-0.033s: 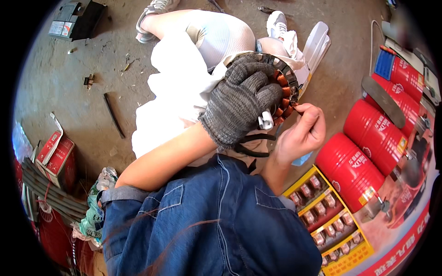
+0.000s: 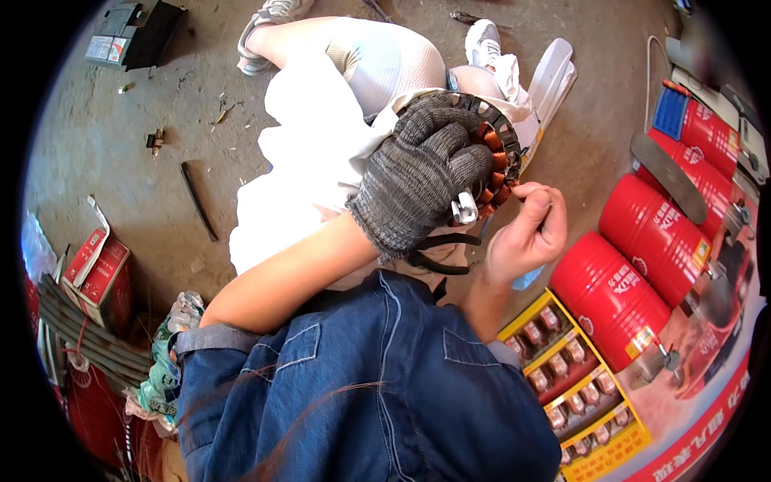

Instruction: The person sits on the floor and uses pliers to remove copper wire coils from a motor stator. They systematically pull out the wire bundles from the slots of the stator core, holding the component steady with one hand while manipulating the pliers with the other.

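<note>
My left hand (image 2: 422, 173), in a grey knitted glove, is wrapped over a round motor stator (image 2: 504, 132) with copper windings (image 2: 495, 165) around its ring. It holds the stator above my lap, hiding much of it. My bare right hand (image 2: 530, 233) is at the stator's lower right edge, thumb and index finger pinched together by the windings. Whatever lies between those fingertips is too small to make out. A short white piece (image 2: 464, 209) sticks out beneath the gloved fingers. Black curved handles (image 2: 442, 254), like those of pliers, lie just below the glove.
White cloth (image 2: 297, 169) covers part of my legs. Red drums (image 2: 614, 297) and a yellow display rack (image 2: 574, 365) stand on the right. On the left are a red box (image 2: 100, 277), grey hoses (image 2: 88, 333) and a black stick (image 2: 198, 201). A black battery (image 2: 132, 36) sits at the far left.
My right hand has shifted very slightly, its fingertips staying by the windings. My left hand and the stator look unmoved.
</note>
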A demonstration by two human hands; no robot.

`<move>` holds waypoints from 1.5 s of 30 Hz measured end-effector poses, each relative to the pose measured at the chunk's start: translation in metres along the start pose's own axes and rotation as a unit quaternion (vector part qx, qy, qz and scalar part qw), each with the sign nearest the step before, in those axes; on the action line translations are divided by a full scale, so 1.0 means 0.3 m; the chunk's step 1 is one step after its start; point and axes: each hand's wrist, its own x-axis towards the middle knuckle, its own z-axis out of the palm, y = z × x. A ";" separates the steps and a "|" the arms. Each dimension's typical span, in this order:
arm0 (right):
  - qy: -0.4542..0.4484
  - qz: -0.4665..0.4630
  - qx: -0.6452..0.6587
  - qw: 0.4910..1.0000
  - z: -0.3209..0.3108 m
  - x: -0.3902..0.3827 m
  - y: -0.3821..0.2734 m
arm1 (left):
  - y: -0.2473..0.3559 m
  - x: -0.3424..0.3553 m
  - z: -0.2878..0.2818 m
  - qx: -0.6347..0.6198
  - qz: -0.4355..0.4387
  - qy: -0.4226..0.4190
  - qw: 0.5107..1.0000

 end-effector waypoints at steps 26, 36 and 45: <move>-0.053 0.228 0.139 0.962 -0.070 0.071 0.063 | 0.005 0.009 0.011 0.017 0.037 -0.024 0.999; -0.291 -0.109 -0.082 0.947 -0.135 0.104 0.018 | 0.003 -0.005 0.021 0.026 0.031 -0.018 0.999; -0.094 0.070 -0.027 0.993 -0.055 0.026 0.024 | 0.020 0.002 0.021 0.068 0.024 -0.018 0.997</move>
